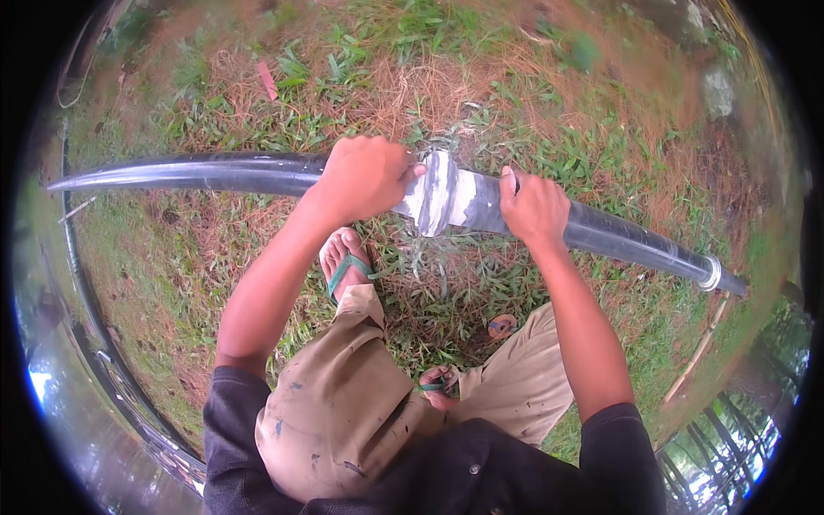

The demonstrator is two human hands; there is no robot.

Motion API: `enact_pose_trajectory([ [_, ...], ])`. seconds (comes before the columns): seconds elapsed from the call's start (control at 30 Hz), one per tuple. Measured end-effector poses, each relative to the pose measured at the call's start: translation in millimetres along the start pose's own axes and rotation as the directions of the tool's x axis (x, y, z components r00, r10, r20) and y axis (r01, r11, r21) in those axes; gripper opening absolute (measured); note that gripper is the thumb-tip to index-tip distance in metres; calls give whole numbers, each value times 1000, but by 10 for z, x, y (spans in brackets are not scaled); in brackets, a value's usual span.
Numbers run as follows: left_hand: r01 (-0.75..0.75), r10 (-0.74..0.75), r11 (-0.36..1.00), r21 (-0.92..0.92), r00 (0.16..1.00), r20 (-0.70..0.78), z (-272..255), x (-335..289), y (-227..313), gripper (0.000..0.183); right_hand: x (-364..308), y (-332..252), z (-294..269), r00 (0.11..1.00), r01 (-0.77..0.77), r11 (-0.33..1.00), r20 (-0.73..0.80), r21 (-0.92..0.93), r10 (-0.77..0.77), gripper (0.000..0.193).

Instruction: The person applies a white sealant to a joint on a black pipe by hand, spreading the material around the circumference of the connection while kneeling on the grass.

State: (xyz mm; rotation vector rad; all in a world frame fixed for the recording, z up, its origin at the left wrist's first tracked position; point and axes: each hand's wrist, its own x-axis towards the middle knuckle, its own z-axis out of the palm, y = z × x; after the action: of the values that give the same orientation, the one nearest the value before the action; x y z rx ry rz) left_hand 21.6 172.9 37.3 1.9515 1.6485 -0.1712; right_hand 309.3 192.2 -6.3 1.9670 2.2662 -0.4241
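Left hand (369, 176) closed around black pipe (232, 174), thumb at the edge of the white-smeared joint collar (435, 193). Right hand (536, 210) also wrapped on the pipe, just right of the joint. Pipe spans crosswise in front of the knees; can't tell if it touches ground. White ring (711, 273) near its right end; left end overlaps thin dark tubing (77, 275) in view. Grass (446, 275) between pipe and feet, more beyond.
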Motion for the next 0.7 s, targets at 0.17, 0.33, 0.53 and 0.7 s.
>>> enact_pose_trajectory([
  [0.17,-23,17,997,-79,997,-79,184,201,-274,54,83,-76,-35,1000,-23,1000,11,19,23,59],
  [0.33,47,-44,988,-144,999,26,-56,145,-128,55,61,-114,-35,1000,2,1000,27,0,-2,60],
  [0.53,-34,41,989,-143,998,45,-93,221,-108,55,46,-60,-33,999,-18,1000,31,-15,19,57],
  [0.7,28,-23,993,-113,999,47,-76,326,-250,51,35,-208,-94,999,-25,999,37,34,24,58],
])
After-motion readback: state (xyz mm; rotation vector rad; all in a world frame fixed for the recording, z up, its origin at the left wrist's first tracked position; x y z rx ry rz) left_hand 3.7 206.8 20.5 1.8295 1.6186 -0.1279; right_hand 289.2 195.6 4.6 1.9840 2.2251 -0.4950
